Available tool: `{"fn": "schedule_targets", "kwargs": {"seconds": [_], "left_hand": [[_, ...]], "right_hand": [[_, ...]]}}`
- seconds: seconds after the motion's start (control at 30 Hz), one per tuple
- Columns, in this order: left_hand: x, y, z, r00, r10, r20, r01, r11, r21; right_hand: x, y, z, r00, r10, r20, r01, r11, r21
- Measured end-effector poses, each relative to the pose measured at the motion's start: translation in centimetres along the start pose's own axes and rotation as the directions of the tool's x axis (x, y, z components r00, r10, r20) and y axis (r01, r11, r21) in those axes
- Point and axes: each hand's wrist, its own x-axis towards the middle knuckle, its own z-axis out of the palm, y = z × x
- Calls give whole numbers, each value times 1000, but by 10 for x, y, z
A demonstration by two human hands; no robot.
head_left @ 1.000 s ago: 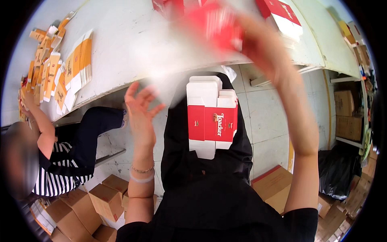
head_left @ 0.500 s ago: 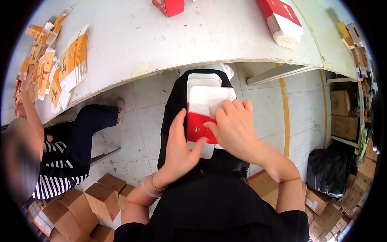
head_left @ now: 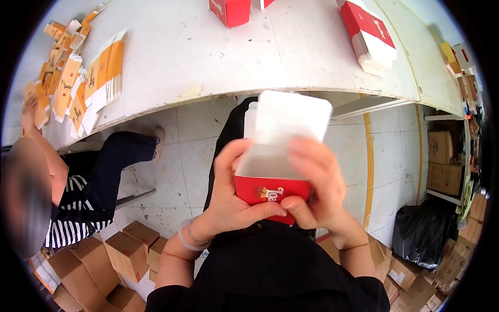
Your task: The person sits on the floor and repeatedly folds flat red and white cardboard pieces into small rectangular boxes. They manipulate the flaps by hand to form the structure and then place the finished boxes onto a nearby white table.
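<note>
A small red carton [head_left: 248, 188] with a white inside is held above my lap, its top open and a long white flap standing up at the far side. My left hand [head_left: 231, 192] wraps round its left side, with the thumb along the red front. On the right side, my right hand [head_left: 319, 184] grips the carton, the thumb at the lower front edge and the fingers smeared by motion. Both thumbs nearly meet below the printed front. The carton's underside is mostly hidden by my hands.
A white table [head_left: 208, 57] spans the front, bearing a red box [head_left: 231, 14], a stack of flat red cartons [head_left: 366, 36] and flat orange cartons [head_left: 106, 67]. At left sits another person [head_left: 96, 182]. Brown boxes [head_left: 127, 252] and a black bag [head_left: 423, 234] lie on the floor.
The flat-looking red carton has been opened out into a box and lifted towards me. My right hand has moved from its top to its right side; my left now wraps its left side.
</note>
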Motion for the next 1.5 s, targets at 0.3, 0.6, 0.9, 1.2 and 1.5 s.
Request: {"fn": "schedule_targets", "kwargs": {"seconds": [0.3, 0.6, 0.9, 1.2, 1.5], "left_hand": [[-3, -15, -20, 976, -33, 215, -3, 986, 167], [8, -3, -34, 970, -75, 233, -64, 841, 537], [2, -11, -28, 980, -168, 109, 114, 916, 384], [2, -14, -31, 978, -180, 107, 138, 937, 321], [7, -15, -26, 984, -165, 65, 141, 950, 280]], "right_hand": [[-4, 8, -6, 981, 148, -124, -106, 950, 294], [11, 12, -26, 708, 526, 471, -705, 485, 517], [1, 12, -9, 912, 299, 282, -350, 924, 152], [7, 18, -14, 891, 207, 404, -322, 915, 242], [10, 15, -14, 624, 629, 463, -757, 339, 559]]}}
